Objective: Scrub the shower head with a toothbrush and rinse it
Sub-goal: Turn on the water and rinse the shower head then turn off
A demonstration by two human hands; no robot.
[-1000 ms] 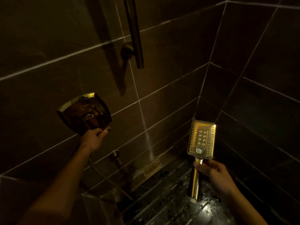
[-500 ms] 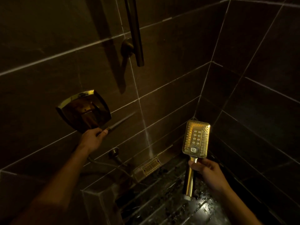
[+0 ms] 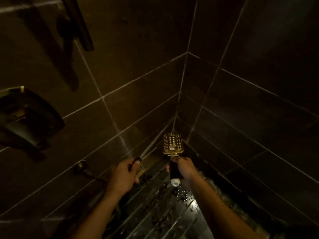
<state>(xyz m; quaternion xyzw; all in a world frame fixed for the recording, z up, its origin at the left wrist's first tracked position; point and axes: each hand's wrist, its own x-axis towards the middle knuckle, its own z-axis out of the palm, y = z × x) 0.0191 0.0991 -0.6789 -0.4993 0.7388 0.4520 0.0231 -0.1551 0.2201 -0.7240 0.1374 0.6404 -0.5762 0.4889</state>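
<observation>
The gold rectangular shower head (image 3: pixel 172 144) faces me with its nozzle holes showing, low in the corner of the dark tiled stall. My right hand (image 3: pixel 184 167) is closed around its dark handle just below the head. A little to the left, my left hand (image 3: pixel 123 175) is closed on a thin dark toothbrush (image 3: pixel 137 160); only a short stub shows above the thumb, and the bristle end is too dark to make out. The two hands are about a hand's width apart, and the brush does not touch the head.
A square metal valve plate (image 3: pixel 25 118) is mounted on the left wall, and a dark slide bar (image 3: pixel 81 23) hangs above it. The hose outlet (image 3: pixel 81 167) sticks out low on that wall. The slatted floor (image 3: pixel 172 213) is wet with droplets.
My left hand has left the valve plate and come down to the right, beside the shower head. The view has tilted down, and the right hand holds the head lower and farther away.
</observation>
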